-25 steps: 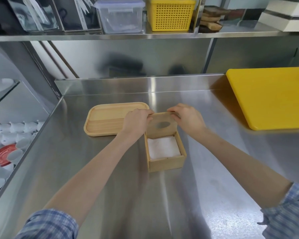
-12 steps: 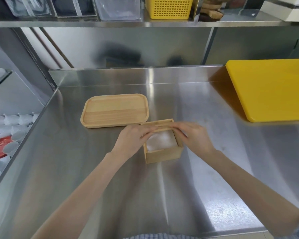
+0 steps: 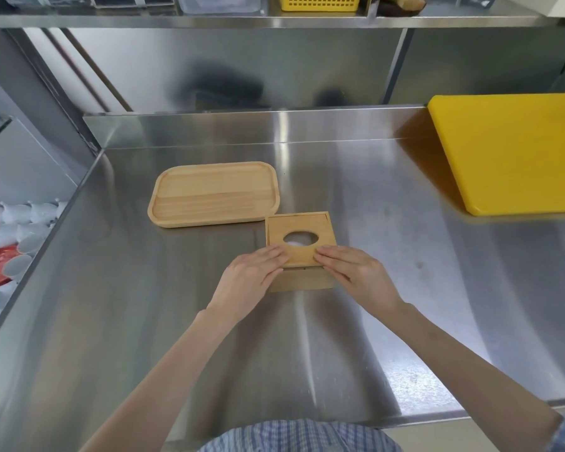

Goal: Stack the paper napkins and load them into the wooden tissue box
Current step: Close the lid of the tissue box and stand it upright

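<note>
Steel counter with a raised back edge, a shelf above; the shelf's contents are cut off by the top of the view and not identifiable beyond a yellow basket. Yellow cutting board at far right, running out of view. Wooden tray left of centre, nothing on it. Tissue box just beside the tray's near right corner, flat on the counter. Its lid with an oval hole sits on top, seemingly slid almost home in its groove.

Left hand and right hand lie flat and apart, fingertips pressing the lid's near edge; neither is closed around anything.

Napkins: only a white patch shows through the oval. Stack height and neatness hidden.

Handling, judged: box looks light, rigid, smooth-sided, and could skate on polished steel if pushed. Best held by its side walls, one hand bracing while the other moves the lid. Napkins soft and easily creased; pinch lightly through the hole.

Hard to read: whether the lid is fully seated, since the hands cover its near edge. White cups lower left are blurred.
</note>
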